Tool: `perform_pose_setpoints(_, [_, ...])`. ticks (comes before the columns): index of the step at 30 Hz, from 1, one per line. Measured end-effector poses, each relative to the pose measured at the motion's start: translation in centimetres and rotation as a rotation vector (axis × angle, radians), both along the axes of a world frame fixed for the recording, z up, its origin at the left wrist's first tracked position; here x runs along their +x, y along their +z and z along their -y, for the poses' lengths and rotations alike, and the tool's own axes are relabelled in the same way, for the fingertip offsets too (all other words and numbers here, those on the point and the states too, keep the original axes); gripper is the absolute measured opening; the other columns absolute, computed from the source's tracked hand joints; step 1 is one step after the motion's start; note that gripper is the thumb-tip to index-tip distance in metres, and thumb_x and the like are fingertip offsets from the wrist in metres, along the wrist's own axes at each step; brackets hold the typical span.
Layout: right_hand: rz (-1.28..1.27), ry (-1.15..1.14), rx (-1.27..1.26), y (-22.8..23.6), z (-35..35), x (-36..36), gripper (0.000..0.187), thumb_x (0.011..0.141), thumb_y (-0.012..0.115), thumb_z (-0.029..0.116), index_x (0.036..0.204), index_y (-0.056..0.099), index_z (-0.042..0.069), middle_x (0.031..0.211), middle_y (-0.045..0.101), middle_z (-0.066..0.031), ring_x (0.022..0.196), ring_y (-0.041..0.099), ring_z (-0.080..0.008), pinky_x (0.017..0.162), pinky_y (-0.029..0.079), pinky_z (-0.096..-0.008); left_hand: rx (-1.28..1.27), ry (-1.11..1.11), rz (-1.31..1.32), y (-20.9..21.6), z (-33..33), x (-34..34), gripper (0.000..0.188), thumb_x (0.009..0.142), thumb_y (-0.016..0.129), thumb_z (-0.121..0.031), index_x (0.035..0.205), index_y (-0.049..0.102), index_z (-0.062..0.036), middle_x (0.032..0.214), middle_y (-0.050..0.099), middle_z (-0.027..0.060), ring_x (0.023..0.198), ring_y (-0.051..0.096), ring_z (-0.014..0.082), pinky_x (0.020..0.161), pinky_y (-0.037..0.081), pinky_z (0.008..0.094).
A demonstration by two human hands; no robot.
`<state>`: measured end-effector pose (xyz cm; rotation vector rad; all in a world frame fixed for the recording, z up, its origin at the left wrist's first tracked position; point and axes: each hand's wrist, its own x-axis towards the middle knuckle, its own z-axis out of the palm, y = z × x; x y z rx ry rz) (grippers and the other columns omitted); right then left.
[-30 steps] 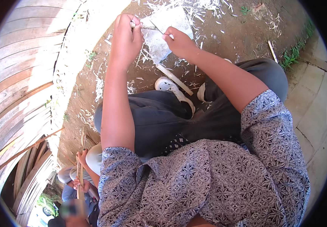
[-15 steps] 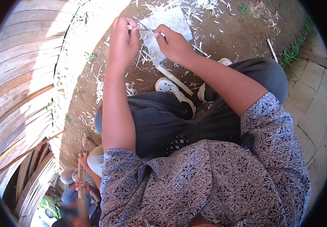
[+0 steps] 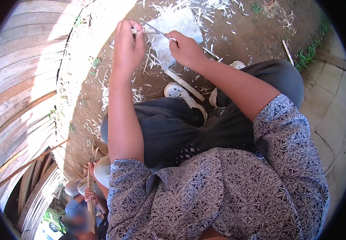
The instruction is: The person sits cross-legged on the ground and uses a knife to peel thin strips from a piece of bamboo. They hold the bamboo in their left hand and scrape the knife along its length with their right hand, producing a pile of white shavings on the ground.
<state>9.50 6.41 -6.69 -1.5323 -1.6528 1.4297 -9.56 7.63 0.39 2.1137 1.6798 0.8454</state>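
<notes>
Out beyond my knees, my left hand (image 3: pixel 129 44) is closed around a small pale piece of wood (image 3: pixel 134 30), whose end shows between thumb and fingers. My right hand (image 3: pixel 185 49) grips a knife (image 3: pixel 155 30); its handle is mostly hidden in the fist. The thin blade slants up and left, its tip close to the left hand. I cannot tell whether the blade touches the wood. Below both hands lies a pale flat slab (image 3: pixel 177 26) on the soil.
Pale shavings (image 3: pixel 217 9) litter the brown ground. A wooden strip (image 3: pixel 184 84) lies by my white shoe (image 3: pixel 175 90). Stacked planks (image 3: pixel 25 60) rise at left. At lower left a co-worker's hand (image 3: pixel 89 195) holds a long wooden stick (image 3: pixel 91 182). Paving (image 3: pixel 327 94) runs along the right.
My hands have drawn slightly apart: the right with the knife shifted right and down, the left a little left. More of the blade shows. The co-worker's stick has shifted slightly right.
</notes>
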Motion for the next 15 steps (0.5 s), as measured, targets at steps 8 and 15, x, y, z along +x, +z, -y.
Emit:
perform_pose_setpoints(8, [0.271,0.02,-0.012,-8.5,-0.7,3.2,0.029,0.098,0.057,0.023,0.124,0.068,0.013,0.096,0.074,-0.0182,0.089,0.072,-0.0353,0.082,0.055,-0.0451,-0.065,0.02,0.084,0.1,-0.3,0.4,0.008,0.097,0.059,0.0,0.101,0.052,-0.0015,0.095,0.057,0.0129,0.083,0.058,0.0244,0.073,0.047,0.034])
perform_pose_setpoints(15, [0.026,0.009,-0.01,-2.8,-1.1,0.3,0.03,0.098,0.057,0.025,0.122,0.068,0.011,0.093,0.074,-0.0168,0.085,0.072,-0.0319,0.081,0.055,-0.0436,-0.039,-0.009,0.021,-0.1,0.0,-0.7,0.009,0.104,0.056,-0.004,0.103,0.047,-0.0058,0.08,0.057,0.0034,0.065,0.056,0.008,0.056,0.046,0.0255])
